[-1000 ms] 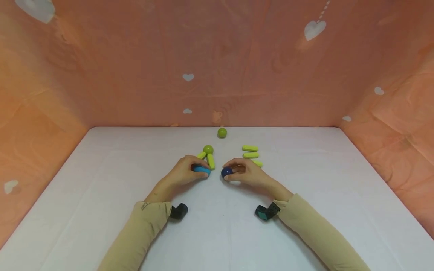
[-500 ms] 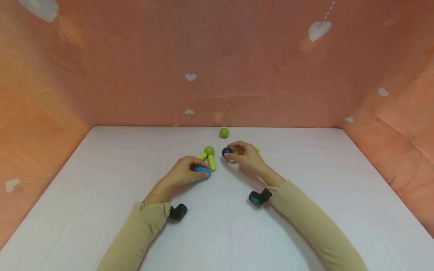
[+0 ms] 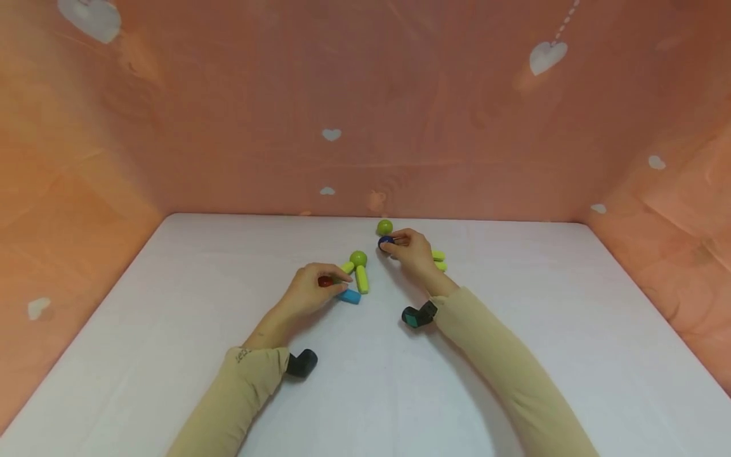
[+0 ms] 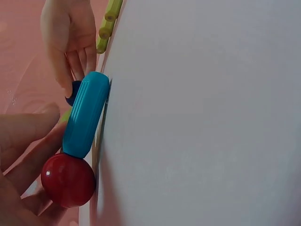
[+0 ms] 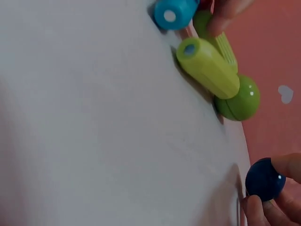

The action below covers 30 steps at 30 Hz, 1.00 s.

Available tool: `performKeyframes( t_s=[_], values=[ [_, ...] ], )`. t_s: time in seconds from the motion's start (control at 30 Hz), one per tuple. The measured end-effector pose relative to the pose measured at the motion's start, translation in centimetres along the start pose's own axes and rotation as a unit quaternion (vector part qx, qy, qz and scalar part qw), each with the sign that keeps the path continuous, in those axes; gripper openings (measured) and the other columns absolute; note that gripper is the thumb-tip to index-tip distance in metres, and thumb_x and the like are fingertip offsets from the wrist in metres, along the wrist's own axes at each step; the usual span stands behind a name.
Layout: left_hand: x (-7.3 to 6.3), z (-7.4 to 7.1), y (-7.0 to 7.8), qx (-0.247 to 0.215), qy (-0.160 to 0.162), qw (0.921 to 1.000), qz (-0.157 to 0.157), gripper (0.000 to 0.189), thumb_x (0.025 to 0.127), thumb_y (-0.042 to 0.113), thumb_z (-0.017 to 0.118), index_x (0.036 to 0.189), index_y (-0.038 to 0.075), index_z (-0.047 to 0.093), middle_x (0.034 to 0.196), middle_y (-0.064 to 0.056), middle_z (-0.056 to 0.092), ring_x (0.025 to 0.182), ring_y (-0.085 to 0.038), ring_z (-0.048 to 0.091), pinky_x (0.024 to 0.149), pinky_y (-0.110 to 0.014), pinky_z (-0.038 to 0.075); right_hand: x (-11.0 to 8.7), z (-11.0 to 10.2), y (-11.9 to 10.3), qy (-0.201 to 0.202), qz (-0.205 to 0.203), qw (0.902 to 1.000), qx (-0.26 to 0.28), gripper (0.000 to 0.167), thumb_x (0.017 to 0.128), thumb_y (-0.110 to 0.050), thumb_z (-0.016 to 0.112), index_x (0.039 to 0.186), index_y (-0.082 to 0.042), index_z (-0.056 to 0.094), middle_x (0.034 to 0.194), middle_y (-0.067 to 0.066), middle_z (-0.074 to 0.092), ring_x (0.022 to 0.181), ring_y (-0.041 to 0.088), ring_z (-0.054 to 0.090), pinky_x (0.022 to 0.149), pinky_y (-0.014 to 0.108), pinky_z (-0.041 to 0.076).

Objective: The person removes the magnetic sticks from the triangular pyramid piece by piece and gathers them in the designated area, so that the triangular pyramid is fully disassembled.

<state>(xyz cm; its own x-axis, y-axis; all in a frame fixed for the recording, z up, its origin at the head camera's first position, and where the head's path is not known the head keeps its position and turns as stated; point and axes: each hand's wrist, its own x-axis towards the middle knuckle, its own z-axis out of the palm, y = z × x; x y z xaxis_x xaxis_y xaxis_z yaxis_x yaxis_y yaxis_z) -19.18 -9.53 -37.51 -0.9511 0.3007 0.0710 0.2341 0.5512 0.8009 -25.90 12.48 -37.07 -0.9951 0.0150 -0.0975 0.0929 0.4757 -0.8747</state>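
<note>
White table [image 3: 365,381]: right hand [image 3: 414,251] pinches one navy ball [image 5: 263,180]; one red ball [image 4: 68,181].

Right hand [image 3: 414,254] is taking the navy ball [image 3: 386,242] up toward the far table edge [image 3: 485,226], left hand [image 3: 308,291] is ditching the blue stick [image 3: 350,296].

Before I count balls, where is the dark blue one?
In the head view, the dark blue ball is pinched by the right hand, just right of centre, below the farther green ball.
</note>
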Motion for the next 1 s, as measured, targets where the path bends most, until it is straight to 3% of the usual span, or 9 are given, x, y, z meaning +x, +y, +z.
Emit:
performKeyframes(
  t_s=[0.2,0.47,0.67,0.8,1.0],
  values=[
    [0.01,0.00,0.08,-0.022,0.029,0.9993,-0.002,0.017,0.087,0.002,0.066,0.102,0.006,0.072,0.111,-0.011,0.068,0.108,-0.028,0.058,0.096,-0.044,0.047,0.57,0.15,0.17,0.016,0.016,0.9996,-0.019,0.042,0.088,-0.027,0.070,0.123,-0.007,0.060,0.113,0.015,0.066,0.096,0.023,0.064,0.074,0.024,0.045],
    [-0.07,-0.10,-0.04,-0.016,0.065,0.9977,0.010,0.025,0.083,-0.005,0.068,0.107,0.002,0.069,0.114,-0.017,0.062,0.108,-0.033,0.061,0.094,-0.044,0.049,0.96,0.58,0.37,0.025,0.016,0.9992,-0.026,0.041,0.088,-0.027,0.069,0.123,-0.006,0.061,0.119,0.014,0.063,0.107,0.025,0.058,0.080,0.028,0.047],
    [0.12,-0.27,-0.29,-0.008,0.044,0.9987,-0.023,0.033,0.086,0.000,0.066,0.119,0.004,0.065,0.120,-0.017,0.063,0.110,-0.032,0.059,0.097,-0.046,0.046,0.79,0.63,0.28,0.028,0.007,0.9992,-0.027,0.042,0.089,-0.027,0.068,0.124,-0.005,0.061,0.122,0.016,0.062,0.113,0.027,0.056,0.091,0.035,0.047],
    [0.15,-0.33,-0.39,-0.011,0.032,0.9984,-0.045,0.034,0.088,0.002,0.064,0.123,0.006,0.064,0.121,-0.017,0.063,0.109,-0.031,0.057,0.096,-0.045,0.045,0.68,0.60,0.33,0.029,0.006,0.9993,-0.024,0.042,0.089,-0.028,0.068,0.124,-0.006,0.061,0.122,0.016,0.062,0.113,0.027,0.056,0.091,0.036,0.047],
    [0.10,-0.45,-0.41,-0.004,0.039,0.9984,-0.041,0.032,0.089,0.001,0.061,0.121,0.005,0.065,0.122,-0.017,0.063,0.110,-0.031,0.055,0.098,-0.046,0.042,0.61,0.58,0.28,0.025,0.012,0.9994,-0.021,0.045,0.088,-0.028,0.069,0.126,-0.006,0.059,0.123,0.016,0.062,0.113,0.027,0.057,0.091,0.036,0.047]
  ],
)
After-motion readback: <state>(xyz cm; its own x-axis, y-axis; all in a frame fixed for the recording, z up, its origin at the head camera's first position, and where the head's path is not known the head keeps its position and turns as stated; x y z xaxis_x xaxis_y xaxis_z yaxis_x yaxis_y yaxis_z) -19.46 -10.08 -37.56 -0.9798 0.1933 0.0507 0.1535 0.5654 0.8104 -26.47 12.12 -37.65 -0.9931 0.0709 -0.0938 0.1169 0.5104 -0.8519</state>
